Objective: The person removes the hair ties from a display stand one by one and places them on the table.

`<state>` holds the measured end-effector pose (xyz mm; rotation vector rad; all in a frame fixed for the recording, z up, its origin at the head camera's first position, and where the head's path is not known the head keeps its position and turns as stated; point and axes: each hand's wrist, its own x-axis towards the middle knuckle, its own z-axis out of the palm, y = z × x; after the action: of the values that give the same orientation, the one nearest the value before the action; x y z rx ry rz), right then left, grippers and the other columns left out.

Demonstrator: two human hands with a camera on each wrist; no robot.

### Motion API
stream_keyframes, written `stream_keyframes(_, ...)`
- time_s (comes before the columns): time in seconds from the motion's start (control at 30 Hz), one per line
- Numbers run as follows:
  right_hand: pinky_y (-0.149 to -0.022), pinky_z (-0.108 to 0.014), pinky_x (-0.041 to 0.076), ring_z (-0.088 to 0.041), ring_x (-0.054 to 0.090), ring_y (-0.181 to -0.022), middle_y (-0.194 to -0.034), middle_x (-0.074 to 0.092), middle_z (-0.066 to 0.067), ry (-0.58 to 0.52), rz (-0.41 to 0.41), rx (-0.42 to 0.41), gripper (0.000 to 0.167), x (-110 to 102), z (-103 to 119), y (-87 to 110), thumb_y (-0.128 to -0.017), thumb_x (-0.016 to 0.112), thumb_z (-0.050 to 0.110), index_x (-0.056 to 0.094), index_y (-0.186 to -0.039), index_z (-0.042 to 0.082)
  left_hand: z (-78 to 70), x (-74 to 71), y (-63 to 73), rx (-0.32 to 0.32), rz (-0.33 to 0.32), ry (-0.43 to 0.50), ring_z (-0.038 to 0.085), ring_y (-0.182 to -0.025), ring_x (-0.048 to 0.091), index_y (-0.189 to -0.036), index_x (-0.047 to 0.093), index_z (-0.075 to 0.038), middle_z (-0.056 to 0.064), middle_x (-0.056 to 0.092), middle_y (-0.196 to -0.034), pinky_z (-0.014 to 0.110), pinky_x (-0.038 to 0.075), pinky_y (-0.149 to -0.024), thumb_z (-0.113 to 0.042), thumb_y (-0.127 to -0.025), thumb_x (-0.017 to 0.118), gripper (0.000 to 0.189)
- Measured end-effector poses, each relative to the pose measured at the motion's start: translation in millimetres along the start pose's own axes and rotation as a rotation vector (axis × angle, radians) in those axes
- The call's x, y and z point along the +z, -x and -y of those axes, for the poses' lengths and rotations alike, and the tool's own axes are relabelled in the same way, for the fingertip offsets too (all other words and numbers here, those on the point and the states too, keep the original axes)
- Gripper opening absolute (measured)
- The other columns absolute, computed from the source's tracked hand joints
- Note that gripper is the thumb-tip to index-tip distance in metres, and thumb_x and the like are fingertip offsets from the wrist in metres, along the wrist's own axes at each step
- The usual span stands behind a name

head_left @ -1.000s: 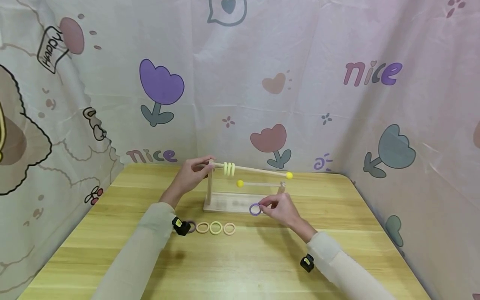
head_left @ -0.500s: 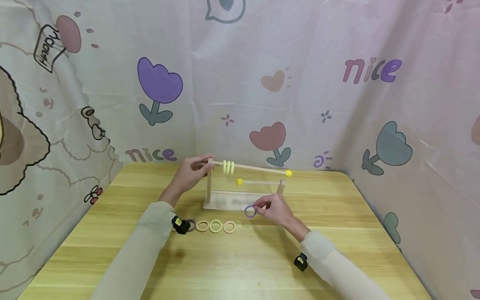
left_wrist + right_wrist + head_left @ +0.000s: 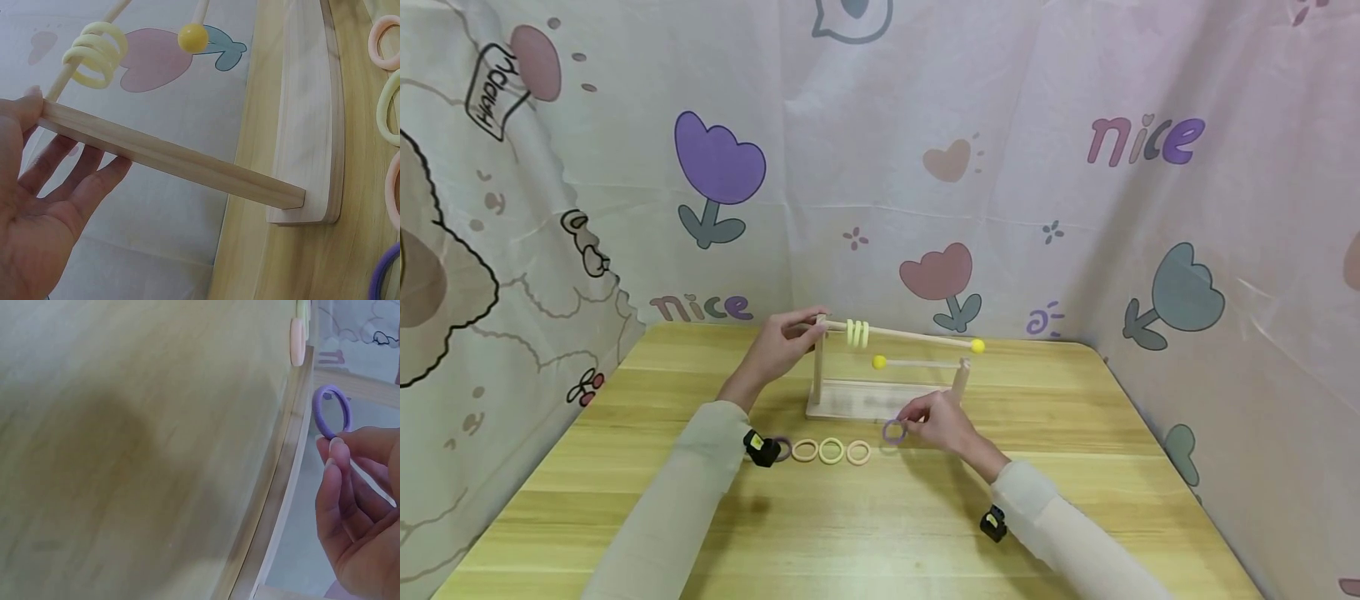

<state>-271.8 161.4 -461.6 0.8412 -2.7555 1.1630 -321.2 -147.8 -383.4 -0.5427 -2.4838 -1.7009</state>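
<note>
Right hand, pinching purple ring, has shifted left along wooden stand's front edge, now near peach ring ending the tabletop row, so it's off both rods; left hand still grips left post.

Pale long sleeves, black wrist cameras (left one yellow-marked).

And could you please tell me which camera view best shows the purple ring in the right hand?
The right wrist view: the purple ring appears largest there, its opening visible and the right hand pinching it. The head view shows it smaller; the left wrist view shows a different purple ring instead.
</note>
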Motion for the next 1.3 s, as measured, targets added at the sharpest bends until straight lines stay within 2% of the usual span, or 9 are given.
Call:
stream_keyframes(0.33,-0.059,-0.014,0.056,-0.003,0.068,-0.066,-0.079,0.079,-0.010,0.038,0.039,-0.008,0.009,13.0,5.2,-5.0,-0.083,0.077,-0.005,0.081,-0.085,0.002,1.5,-1.3,1.3,0.006,-0.003,0.001,0.037,-0.123,0.067,-0.141,0.063,-0.010,0.021,0.065,-0.130,0.037,0.060,-0.100,-0.030,-0.104,0.063,0.042)
stream_keyframes(0.63,-0.056,-0.014,0.054,-0.002,0.065,-0.063,-0.078,0.079,-0.009,0.019,0.099,0.060,0.005,20.3,9.5,-7.9,-0.083,0.078,-0.001,0.081,-0.086,0.002,2.0,-1.8,2.0,-0.001,-0.002,-0.006,0.036,-0.124,0.066,-0.141,0.064,-0.013,0.020,0.065,-0.132,0.039,0.060,-0.101,-0.032,-0.104,0.063,0.041)
stream_keyframes(1.07,-0.060,-0.016,0.057,-0.010,0.070,-0.068,-0.082,0.080,-0.007,0.078,0.111,0.037,0.008,25.3,8.3,-6.7,-0.083,0.079,-0.002,0.081,-0.084,0.006,0.1,-0.2,0.7,0.003,-0.005,-0.016,0.035,-0.123,0.067,-0.140,0.065,-0.014,0.018,0.067,-0.131,0.039,0.061,-0.099,-0.033,-0.103,0.064,0.041)
stream_keyframes(1.3,-0.063,-0.017,0.056,-0.005,0.068,-0.070,-0.085,0.080,-0.003,0.116,0.109,0.058,0.011,27.7,8.9,-5.2,-0.083,0.079,0.000,0.082,-0.083,0.010,0.5,0.3,0.1,0.018,0.000,0.016,0.036,-0.120,0.068,-0.139,0.066,-0.012,0.020,0.067,-0.128,0.039,0.061,-0.099,-0.030,-0.104,0.064,0.039)
